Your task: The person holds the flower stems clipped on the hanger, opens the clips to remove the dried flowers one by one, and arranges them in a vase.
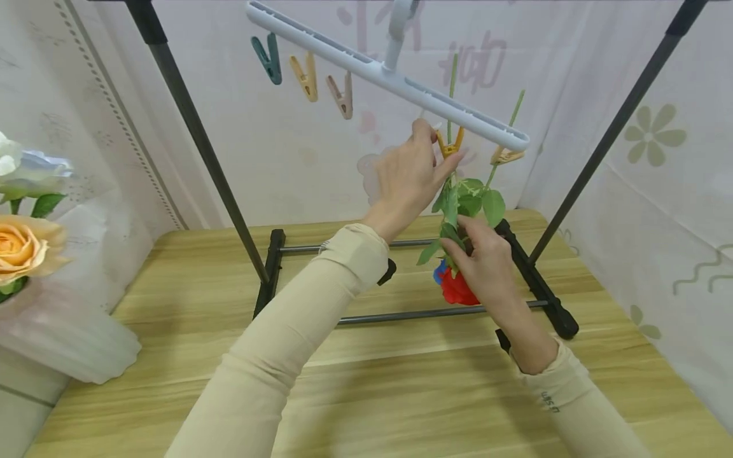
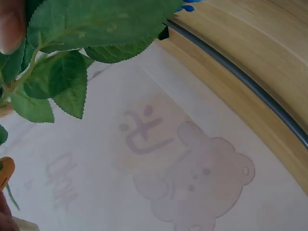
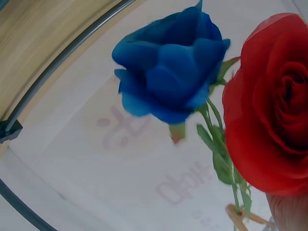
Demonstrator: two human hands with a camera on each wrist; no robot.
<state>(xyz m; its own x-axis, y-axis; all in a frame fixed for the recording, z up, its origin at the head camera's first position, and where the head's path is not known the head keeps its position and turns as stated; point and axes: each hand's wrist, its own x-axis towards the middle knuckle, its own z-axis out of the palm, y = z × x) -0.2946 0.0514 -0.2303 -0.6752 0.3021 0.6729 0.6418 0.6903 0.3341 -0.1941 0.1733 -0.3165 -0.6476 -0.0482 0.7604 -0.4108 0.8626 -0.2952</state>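
A: What is being handled above the table (image 1: pixel 372 381)?

B: A red rose (image 1: pixel 460 290), hung head-down below a tilted white hanger (image 1: pixel 343 57), its leafy stem apparently gripped between thumb and fingers by the right hand (image 1: pixel 487 261). A blue rose (image 3: pixel 168 72) is seen close beside it from the right wrist.

A: And the left hand (image 1: pixel 403 172)?

B: An orange clip (image 1: pixel 450 150) is pinched by it just under the hanger's bar, where a green stem (image 1: pixel 453 79) is seen rising past. The join is hidden by leaves (image 1: pixel 450 203), but the stem is judged to be the red rose's.

A: How is this step best done?

B: The stem is best steadied from below while the clip is worked from above. Leaves should be kept out of the clip's bite, so that bare stem alone is caught. Weight should be released gradually, once a firm hold is felt.

A: What is to be watched?

B: The neighbouring tan clip (image 1: pixel 506 156), by which a second stem (image 1: pixel 516 109) is apparently held; it should not be knocked, nor any petals crushed.
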